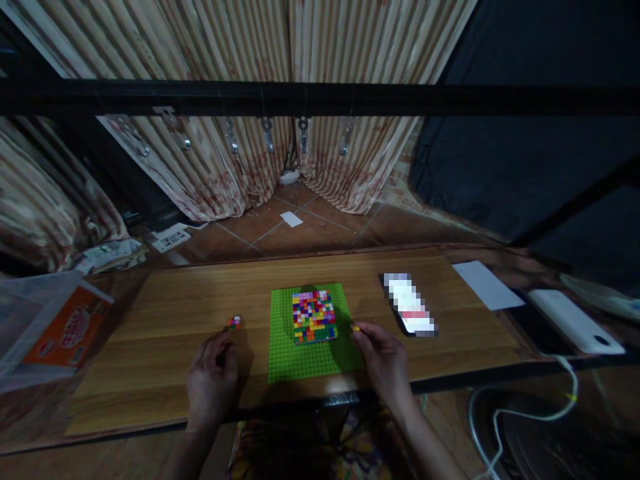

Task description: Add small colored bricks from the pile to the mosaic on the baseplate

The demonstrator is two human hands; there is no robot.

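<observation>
A green studded baseplate [310, 367] lies on the wooden table. On it stands a block of many small toy bricks [314, 317] in mixed colours, with yellow, orange and green along its near side. My right hand [384, 357] is at the plate's right edge, pinching a small yellow brick [355, 327] between thumb and fingers. To the left of the plate, my left hand [213, 370] rests low over the table with fingers bent and a gap by the thumb; I see nothing held in it. Just beyond its fingertips sits a little cluster of loose bricks [235, 323].
A phone [410, 305] with a lit, blurred screen lies right of the plate. White paper [487, 285] and a white device [575, 320] with a cable are farther right. A clear plastic box [30, 293] with an orange label stands left. A black bar [320, 99] crosses before striped curtains.
</observation>
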